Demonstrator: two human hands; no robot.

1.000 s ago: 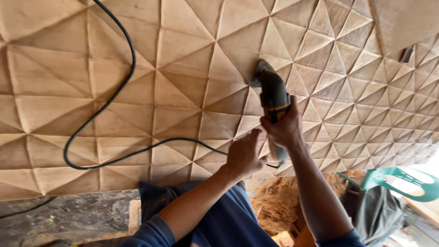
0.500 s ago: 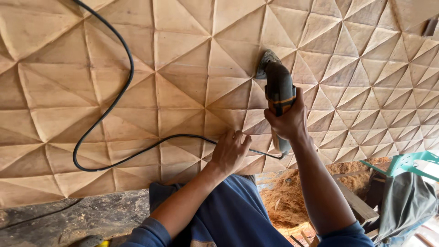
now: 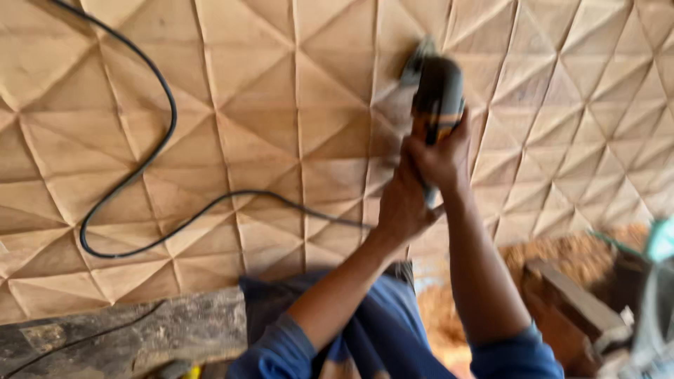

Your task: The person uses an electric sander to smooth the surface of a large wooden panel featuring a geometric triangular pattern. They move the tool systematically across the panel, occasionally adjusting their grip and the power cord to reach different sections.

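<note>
A large carved wooden panel (image 3: pixel 267 126) with raised triangular facets fills most of the head view. My right hand (image 3: pixel 442 158) grips a dark grey and orange hand-held power sander (image 3: pixel 437 88), whose head rests on the panel. My left hand (image 3: pixel 401 200) lies just below and left of the right one, against the tool's rear end; the blur hides whether it grips the tool. The sander's black power cord (image 3: pixel 140 168) loops across the panel to the left.
A dark, rough plank (image 3: pixel 119 333) lies below the panel at lower left. Sawdust (image 3: pixel 583 256) is heaped at lower right beside a wooden block (image 3: pixel 572 298) and a teal object (image 3: pixel 660 242). My blue clothing (image 3: pixel 372 337) is at bottom centre.
The sander and my right hand have shifted up the panel. My left hand has left the panel surface and come up against the tool's rear. The view is now blurred by motion.
</note>
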